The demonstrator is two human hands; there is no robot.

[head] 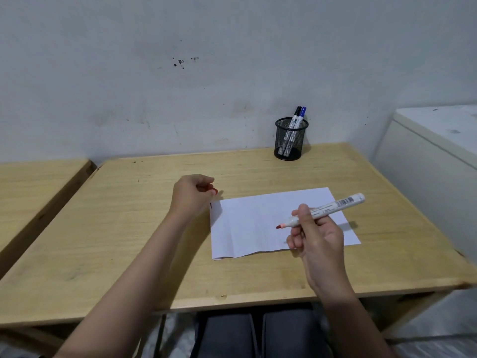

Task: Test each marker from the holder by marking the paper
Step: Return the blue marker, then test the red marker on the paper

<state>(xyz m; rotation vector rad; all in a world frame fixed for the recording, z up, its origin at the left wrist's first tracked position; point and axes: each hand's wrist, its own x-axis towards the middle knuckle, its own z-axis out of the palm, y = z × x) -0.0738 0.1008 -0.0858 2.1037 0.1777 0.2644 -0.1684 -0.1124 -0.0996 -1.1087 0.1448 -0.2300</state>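
A white sheet of paper (258, 223) lies on the wooden table (129, 228), right of centre. My right hand (318, 237) holds an uncapped white marker (330, 206) with a red tip, the tip hovering just above the paper's middle. My left hand (192, 193) rests closed beside the paper's far left corner, pinching the red cap (213, 190). A small dark mark shows at the paper's left edge. At the table's back right stands a black mesh holder (290, 140) with a black marker (296, 116) and a blue marker (301, 116) leaning in it.
A second wooden table (33, 189) adjoins on the left with a narrow gap. A white cabinet (433, 156) stands to the right. A stained wall runs behind the table. My knees in dark trousers (258, 332) sit under the front edge.
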